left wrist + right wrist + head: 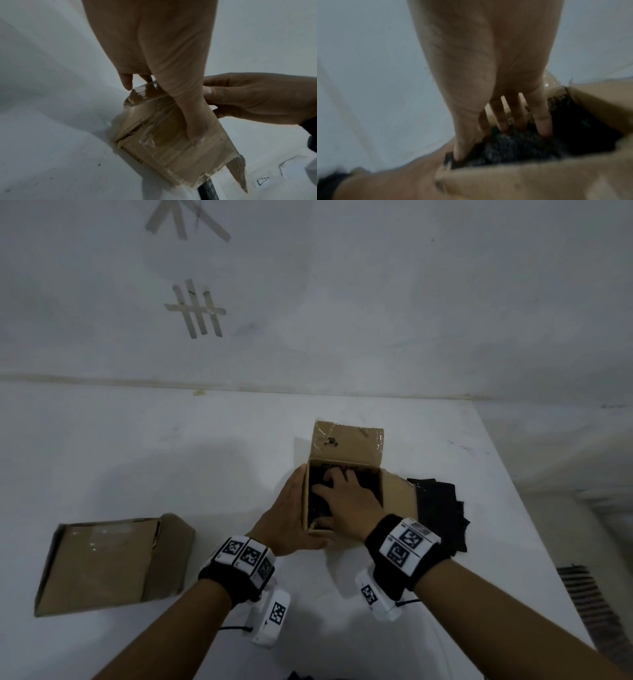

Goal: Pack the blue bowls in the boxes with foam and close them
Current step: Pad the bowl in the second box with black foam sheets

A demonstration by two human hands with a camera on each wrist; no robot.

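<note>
An open cardboard box (346, 474) stands upright near the middle of the white table (137, 440), its far flap raised and its right flap folded outward. The left hand (291, 515) lies flat against the box's left wall, fingers straight along the cardboard and thumb at the near corner; it grips nothing, and seems to be there to brace the box so it does not slide or tip under the push from above. The right hand (346, 501) reaches down into the opening, fingers spread and fairly straight, pressing on the dark foam (518, 146) inside. In the right wrist view the fingertips (542, 127) sink into that grey-black padding, which suggests the foam is being tamped down to seat it snugly.

No blue bowl is visible in any view; whether one lies beneath the foam cannot be told.

Just right of the box, touching its folded-out flap, lies a loose pile of black foam pieces (442, 508), probably kept close for further padding. Well to the left, near the table's front, a second cardboard box (113, 563) lies with its flaps shut and clear tape glinting on top.
</note>
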